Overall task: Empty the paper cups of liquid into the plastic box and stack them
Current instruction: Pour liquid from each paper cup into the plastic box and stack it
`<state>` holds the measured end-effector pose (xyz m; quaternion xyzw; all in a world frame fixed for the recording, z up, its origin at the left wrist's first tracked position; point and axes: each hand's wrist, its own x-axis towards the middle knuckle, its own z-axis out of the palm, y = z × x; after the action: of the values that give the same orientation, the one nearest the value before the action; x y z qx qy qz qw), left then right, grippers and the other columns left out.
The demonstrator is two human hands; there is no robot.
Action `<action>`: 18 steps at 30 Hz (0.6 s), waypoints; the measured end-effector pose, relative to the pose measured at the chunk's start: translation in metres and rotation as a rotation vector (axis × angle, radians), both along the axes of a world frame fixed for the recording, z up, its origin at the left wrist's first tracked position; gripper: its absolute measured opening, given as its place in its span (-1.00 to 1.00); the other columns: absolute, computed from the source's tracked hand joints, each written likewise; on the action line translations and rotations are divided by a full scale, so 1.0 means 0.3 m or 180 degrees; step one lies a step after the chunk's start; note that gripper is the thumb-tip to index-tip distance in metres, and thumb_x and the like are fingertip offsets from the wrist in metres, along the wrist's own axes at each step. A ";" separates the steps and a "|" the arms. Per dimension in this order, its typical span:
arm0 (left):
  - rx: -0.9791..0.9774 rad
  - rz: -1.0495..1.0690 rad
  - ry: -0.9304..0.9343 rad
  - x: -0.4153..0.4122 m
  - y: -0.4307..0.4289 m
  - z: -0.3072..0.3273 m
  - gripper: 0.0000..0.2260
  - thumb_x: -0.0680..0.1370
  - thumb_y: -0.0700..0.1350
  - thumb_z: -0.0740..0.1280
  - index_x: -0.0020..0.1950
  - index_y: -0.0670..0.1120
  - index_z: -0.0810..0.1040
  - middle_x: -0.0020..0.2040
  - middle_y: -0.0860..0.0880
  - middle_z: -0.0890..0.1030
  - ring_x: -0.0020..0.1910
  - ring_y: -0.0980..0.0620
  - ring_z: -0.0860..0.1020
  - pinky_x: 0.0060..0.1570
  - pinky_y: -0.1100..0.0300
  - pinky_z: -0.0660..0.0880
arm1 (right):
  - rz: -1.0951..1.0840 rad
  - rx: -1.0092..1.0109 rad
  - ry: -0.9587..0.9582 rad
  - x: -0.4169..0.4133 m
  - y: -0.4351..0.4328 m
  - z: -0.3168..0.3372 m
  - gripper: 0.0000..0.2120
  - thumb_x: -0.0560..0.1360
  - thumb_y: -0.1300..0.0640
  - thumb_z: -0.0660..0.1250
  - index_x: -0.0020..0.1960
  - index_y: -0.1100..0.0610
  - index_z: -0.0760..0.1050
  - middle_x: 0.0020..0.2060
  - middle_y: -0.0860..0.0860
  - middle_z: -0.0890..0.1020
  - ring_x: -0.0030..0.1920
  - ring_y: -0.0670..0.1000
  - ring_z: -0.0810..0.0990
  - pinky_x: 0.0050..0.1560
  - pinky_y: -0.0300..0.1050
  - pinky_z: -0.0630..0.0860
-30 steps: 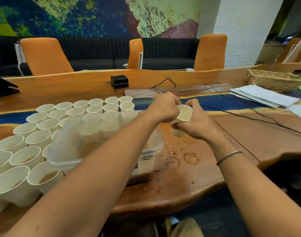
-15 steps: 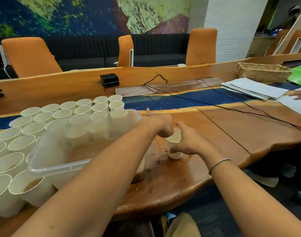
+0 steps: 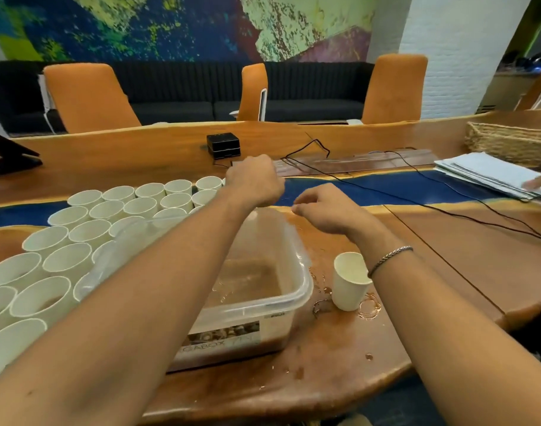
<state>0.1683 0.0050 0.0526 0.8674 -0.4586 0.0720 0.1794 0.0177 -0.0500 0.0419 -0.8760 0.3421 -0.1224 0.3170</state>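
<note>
A clear plastic box (image 3: 290, 298) with brown liquid in its bottom sits on the wooden table in front of me. Several white paper cups (image 3: 87, 235) stand in rows to its left, some holding brown liquid. One empty white cup (image 3: 349, 281) stands upright on the wet table just right of the box. My left hand (image 3: 253, 181) hovers above the box's far end near the farthest cups, fingers loosely curled and holding nothing. My right hand (image 3: 324, 207) hangs above the table beyond the single cup, fingers curled down, holding nothing.
Wet rings and drops (image 3: 369, 307) mark the table around the single cup. Black cables (image 3: 416, 192) run across the blue table strip. A black device (image 3: 223, 145), a paper stack (image 3: 490, 173) with another person's hand (image 3: 539, 181) on it, and a wicker basket (image 3: 508, 139) lie farther back.
Both hands let go of the cup, which now stands alone on the table right of the box. The hands have lifted up and away from it, my left toward the cup rows.
</note>
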 end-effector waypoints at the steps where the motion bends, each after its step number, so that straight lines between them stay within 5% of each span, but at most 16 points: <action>1: 0.0083 0.0196 0.0007 0.061 0.007 -0.004 -0.83 0.57 0.05 0.33 -0.09 -0.02 0.60 -0.17 -0.01 0.62 -0.18 -0.02 0.57 -0.22 0.10 0.53 | -0.0055 0.0127 -0.0104 0.052 -0.003 0.002 -0.76 0.61 0.06 0.32 0.19 0.14 0.65 0.08 0.02 0.66 0.06 0.01 0.60 -0.04 -0.09 0.51; 5: 0.0427 0.0596 0.0196 0.231 0.020 -0.038 -0.88 0.51 -0.03 0.42 0.00 -0.02 0.64 -0.10 0.01 0.64 -0.19 0.01 0.57 -0.37 0.19 0.39 | -0.0404 0.0583 -0.0146 0.244 -0.050 -0.029 -0.72 0.57 0.02 0.37 0.08 0.24 0.65 -0.05 0.14 0.68 -0.08 0.01 0.64 0.00 0.04 0.60; 14: 0.1235 0.0518 0.0448 0.354 -0.046 -0.104 -0.65 0.46 -0.02 0.53 0.17 -0.07 0.53 -0.01 -0.05 0.55 -0.01 -0.08 0.56 -0.02 0.07 0.56 | -0.0189 0.0763 0.1181 0.457 -0.139 -0.077 -0.75 0.64 -0.01 0.28 0.05 0.17 0.59 -0.05 0.08 0.67 -0.09 0.04 0.65 -0.13 -0.05 0.58; 18: 0.1338 0.0492 0.0506 0.369 -0.070 -0.118 -0.61 0.46 -0.06 0.55 0.23 -0.13 0.56 0.00 -0.06 0.55 -0.01 -0.08 0.53 -0.04 0.07 0.53 | 0.0097 0.0708 0.1523 0.498 -0.144 -0.090 -0.78 0.65 0.03 0.26 0.09 0.15 0.59 -0.03 0.07 0.66 -0.10 0.03 0.65 -0.17 -0.07 0.56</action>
<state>0.2790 -0.0158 0.0173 0.9211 -0.3801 -0.0800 0.0243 0.1670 -0.0933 0.0150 -0.8449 0.4055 0.1313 0.3233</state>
